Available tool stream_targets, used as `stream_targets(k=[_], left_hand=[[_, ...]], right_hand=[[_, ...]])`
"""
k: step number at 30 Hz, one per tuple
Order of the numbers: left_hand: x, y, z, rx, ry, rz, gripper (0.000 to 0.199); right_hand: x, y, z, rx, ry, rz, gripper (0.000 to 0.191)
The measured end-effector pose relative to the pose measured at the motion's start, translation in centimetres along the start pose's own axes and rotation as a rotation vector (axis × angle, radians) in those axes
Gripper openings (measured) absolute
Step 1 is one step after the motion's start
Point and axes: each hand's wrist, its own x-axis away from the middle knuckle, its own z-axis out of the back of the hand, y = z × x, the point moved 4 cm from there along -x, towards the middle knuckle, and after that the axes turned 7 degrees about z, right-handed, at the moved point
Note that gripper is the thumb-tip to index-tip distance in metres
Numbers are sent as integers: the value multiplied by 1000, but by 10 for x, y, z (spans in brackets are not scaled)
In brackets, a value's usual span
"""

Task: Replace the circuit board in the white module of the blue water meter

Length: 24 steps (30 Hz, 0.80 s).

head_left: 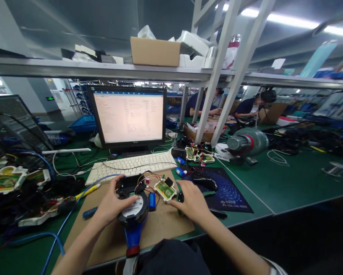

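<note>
My left hand (114, 204) is wrapped round a round black housing with a pale disc face (134, 208), its thumb on the face. A blue handle (133, 233) with a red ring runs from the housing towards me. Behind it is an open black casing (129, 184), with thin coloured wires leading right. My right hand (192, 198) grips the right edge of a white-framed green circuit board (165, 190) between thumb and fingers. A blue cylindrical cell (152, 201) lies between the hands. Dark and green tool handles (180, 196) show partly beneath my right hand.
A cardboard sheet (171, 225) lies under the work. Beyond are a keyboard (131, 167) and monitor (129, 116). A mouse (204, 182) rests on a dark mat (231, 196). Boards and wires (36, 202) crowd the left. A green motor-like machine (248, 143) stands right; two people work behind.
</note>
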Motion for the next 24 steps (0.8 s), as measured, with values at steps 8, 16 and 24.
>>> stream_targets(k=[8, 16, 24], left_hand=[[2, 7, 2, -58, 17, -10, 81], [2, 4, 3, -70, 22, -6, 81], [3, 7, 3, -63, 14, 6, 83]], right_hand=[[-35, -1, -36, -15, 63, -53, 22], [-45, -10, -21, -131, 121, 97, 24], [-43, -11, -23, -201, 152, 164, 23]])
